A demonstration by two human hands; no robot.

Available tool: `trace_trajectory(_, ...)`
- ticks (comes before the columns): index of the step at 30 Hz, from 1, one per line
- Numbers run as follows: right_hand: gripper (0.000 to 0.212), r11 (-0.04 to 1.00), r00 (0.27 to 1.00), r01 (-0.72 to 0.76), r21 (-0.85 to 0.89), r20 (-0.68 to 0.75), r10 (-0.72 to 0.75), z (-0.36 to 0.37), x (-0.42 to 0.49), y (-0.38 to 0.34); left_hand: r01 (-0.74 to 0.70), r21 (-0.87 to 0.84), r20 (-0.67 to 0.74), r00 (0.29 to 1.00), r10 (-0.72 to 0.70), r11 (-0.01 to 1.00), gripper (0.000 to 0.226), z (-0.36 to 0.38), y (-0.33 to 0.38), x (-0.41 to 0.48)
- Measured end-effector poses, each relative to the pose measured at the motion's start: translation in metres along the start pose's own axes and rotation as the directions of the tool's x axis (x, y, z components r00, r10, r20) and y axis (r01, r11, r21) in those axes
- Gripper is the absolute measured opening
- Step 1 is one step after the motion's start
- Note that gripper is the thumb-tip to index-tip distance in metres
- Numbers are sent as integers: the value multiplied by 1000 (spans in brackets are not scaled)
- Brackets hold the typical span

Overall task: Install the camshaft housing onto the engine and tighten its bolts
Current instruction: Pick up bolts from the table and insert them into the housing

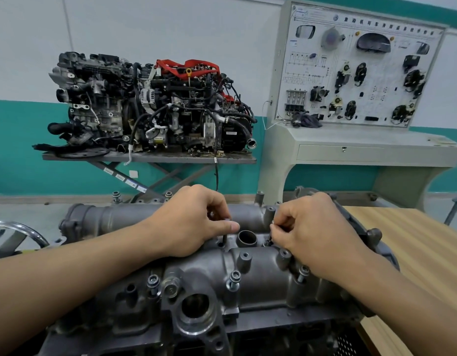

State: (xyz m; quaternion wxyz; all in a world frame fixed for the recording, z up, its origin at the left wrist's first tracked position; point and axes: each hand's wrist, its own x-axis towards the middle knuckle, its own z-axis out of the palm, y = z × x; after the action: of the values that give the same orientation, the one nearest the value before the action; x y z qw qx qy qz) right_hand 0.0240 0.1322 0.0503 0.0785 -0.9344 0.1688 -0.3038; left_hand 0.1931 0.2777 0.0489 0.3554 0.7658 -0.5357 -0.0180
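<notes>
The grey camshaft housing [255, 276] lies across the engine [248, 337] in front of me. My left hand [194, 222] rests on its middle and pinches a bolt [224, 237] whose shank stands in a hole left of the round tube opening [247, 238]. My right hand [312, 232] pinches another bolt [269, 240] in the valley just right of that opening; most of it is hidden by the fingers. Three bolts stand part-way out along the near edge: one at the left [153, 283], one in the middle [234, 279], one at the right [302, 273]. More bolts [116, 196] stick up along the far edge.
A wooden table top [415, 253] runs along the right of the engine. Behind, two complete engines [155, 104] sit on a scissor-lift table [150, 158]. A training board on a beige console [361, 70] stands at the back right. A chrome curved part [19, 232] is at the left.
</notes>
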Motion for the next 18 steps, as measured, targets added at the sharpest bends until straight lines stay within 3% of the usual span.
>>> trace_trajectory(5, 18, 999, 999, -9, -36, 52, 11, -3, 0, 2, 11, 57, -26, 1000, -9, 998, 24, 0, 0, 1)
trace_trajectory(9, 17, 998, 981, -33, -61, 191, 44, -1, 1, 2, 5, 134, -13, 1000, -3, 991, 21, 0, 1, 0)
trace_trajectory(14, 27, 996, 924, -23, -88, 379, 55, -8, 4, 2, 16, 208, 59, 998, -28, 978, 17, -2, 3, -2)
trace_trajectory(18, 26, 996, 912, -12, -91, 407, 48, -15, 4, -2, -12, 231, 141, 990, -21, 973, 13, -5, 4, -2)
